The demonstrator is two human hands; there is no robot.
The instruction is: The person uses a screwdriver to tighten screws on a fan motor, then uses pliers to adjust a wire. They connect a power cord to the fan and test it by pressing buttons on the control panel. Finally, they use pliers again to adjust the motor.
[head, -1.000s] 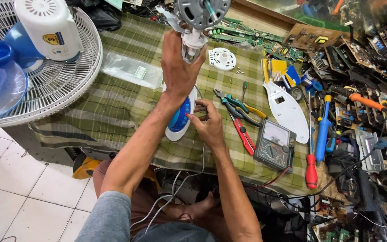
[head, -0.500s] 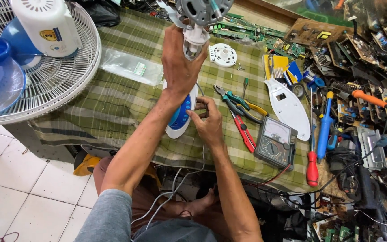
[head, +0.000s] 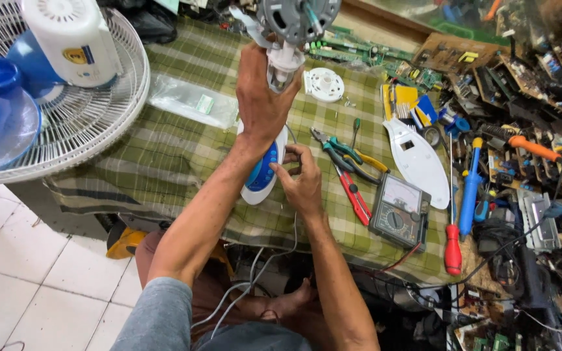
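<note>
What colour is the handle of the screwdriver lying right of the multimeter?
Red, on the screwdriver beside the multimeter; the head view shows it best.

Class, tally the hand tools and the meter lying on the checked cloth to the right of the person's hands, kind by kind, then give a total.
Pliers and cutters: 2, though they overlap
Small green-handled screwdriver: 1
Red-handled screwdriver: 1
Blue tube-shaped tool: 1
Multimeter: 1
Total: 6
</note>
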